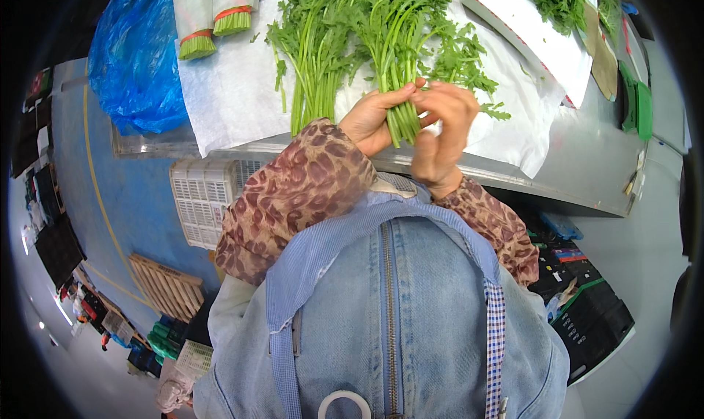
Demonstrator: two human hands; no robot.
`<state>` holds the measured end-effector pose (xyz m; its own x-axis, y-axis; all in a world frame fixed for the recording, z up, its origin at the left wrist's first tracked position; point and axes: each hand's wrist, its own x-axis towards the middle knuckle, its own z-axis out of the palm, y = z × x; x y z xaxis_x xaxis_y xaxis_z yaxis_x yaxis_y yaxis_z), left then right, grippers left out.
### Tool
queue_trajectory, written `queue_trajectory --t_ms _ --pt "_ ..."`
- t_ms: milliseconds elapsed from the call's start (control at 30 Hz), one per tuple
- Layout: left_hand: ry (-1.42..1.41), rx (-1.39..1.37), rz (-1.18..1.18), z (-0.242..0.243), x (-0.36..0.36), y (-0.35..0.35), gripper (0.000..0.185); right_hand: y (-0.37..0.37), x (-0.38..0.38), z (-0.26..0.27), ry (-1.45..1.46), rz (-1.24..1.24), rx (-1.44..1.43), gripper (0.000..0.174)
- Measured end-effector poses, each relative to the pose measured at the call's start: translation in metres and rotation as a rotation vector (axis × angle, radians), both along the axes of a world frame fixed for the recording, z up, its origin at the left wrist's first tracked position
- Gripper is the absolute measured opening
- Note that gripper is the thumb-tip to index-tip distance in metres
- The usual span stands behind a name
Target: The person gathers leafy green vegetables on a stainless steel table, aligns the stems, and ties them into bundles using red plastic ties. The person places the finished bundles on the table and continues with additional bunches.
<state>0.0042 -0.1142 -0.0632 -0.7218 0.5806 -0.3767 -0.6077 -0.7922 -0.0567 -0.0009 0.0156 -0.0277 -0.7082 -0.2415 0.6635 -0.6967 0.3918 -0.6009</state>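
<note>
My left hand (375, 116) is closed around the lower stems of a bunch of leafy greens (395, 50), its thumb across the front. My right hand (446, 127) is at the right side of the stem ends, its fingertips near or touching them; whether it grips any stem cannot be told. A second pile of leafy greens (319, 83) lies to the left on white paper (231, 100) over the metal table. Loose leafy sprigs (462, 56) lie to the right. At the upper left are two wrapped bunches of stems (197, 43), bound with red bands.
A blue plastic bag (135, 61) sits at the table's left end. A white foam box (528, 39) with greens stands at the upper right, near a green plastic object (638, 105). Below the table (583, 171) are a white crate (201, 199) and a black crate (594, 325).
</note>
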Motion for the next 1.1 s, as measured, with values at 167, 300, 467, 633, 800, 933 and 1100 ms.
queue_trajectory --t_ms 167,300,467,633,800,933,1100 --pt "-0.038 -0.054 0.077 0.007 0.001 0.009 0.023 -0.006 -0.003 0.009 0.119 -0.021 0.096 0.024" --pt "0.01 0.195 0.039 0.011 0.003 0.012 0.022 -0.005 0.004 0.011 0.192 0.023 0.084 0.024" --pt "0.061 -0.122 0.033 0.015 0.004 0.012 0.021 0.003 -0.003 0.004 -0.02 0.022 -0.172 0.015" --pt "0.068 -0.112 0.09 0.017 0.003 -0.008 0.021 0.036 -0.013 -0.006 -0.413 -0.101 -0.164 0.016" --pt "0.113 -0.057 0.088 0.012 0.006 -0.02 0.026 0.038 -0.001 -0.013 -0.281 -0.04 0.108 0.017" --pt "0.092 -0.122 0.078 0.009 0.009 -0.02 0.028 0.028 0.003 -0.013 -0.169 -0.013 0.32 0.018" --pt "0.076 -0.085 0.061 0.008 0.006 -0.022 0.032 0.027 -0.002 -0.024 -0.13 -0.042 0.269 0.013"
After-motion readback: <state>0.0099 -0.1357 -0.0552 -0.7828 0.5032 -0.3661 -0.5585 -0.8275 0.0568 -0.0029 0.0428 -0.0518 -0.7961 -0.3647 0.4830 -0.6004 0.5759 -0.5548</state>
